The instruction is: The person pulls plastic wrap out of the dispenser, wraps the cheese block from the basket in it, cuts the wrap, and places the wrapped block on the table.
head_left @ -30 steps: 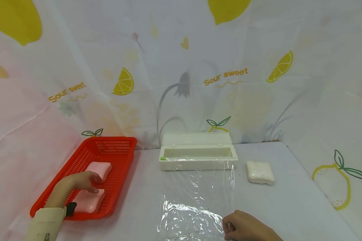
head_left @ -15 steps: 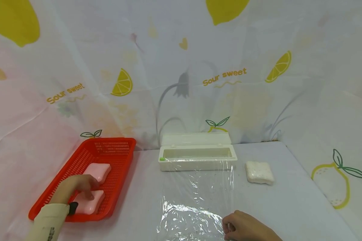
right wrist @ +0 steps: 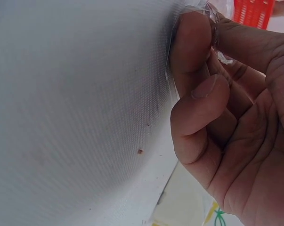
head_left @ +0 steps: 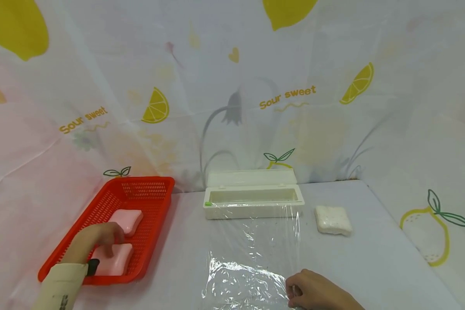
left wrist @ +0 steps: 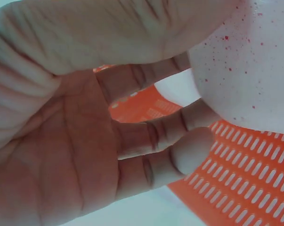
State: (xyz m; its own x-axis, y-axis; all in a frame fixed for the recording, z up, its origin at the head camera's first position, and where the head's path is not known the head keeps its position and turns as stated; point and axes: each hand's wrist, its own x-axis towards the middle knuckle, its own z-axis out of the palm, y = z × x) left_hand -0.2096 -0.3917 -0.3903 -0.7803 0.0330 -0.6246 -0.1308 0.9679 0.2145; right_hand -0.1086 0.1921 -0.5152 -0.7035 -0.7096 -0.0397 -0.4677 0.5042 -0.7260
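In the head view my left hand (head_left: 97,241) reaches into the red basket (head_left: 159,232) and grips the nearer pink pillow-shaped block (head_left: 118,260). The left wrist view shows the thumb and fingers at the edge of this block (left wrist: 250,70), which looks pale with red specks there. Another pink block (head_left: 128,220) lies just behind it. My right hand (head_left: 314,288) pinches the near right corner of a sheet of clear cling film (head_left: 252,249), seen bunched between thumb and finger in the right wrist view. The film runs out from a white cling film dispenser (head_left: 252,212), its lid raised.
On the table (head_left: 376,258), right of the dispenser, lies a white block (head_left: 333,219) with a shiny surface. Behind the table stands a lemon-printed cloth (head_left: 232,86), which also rises along both sides.
My left hand has shifted slightly, its fingers lowering and drawing in around the nearer pink block. The right hand and the film have stayed in place.
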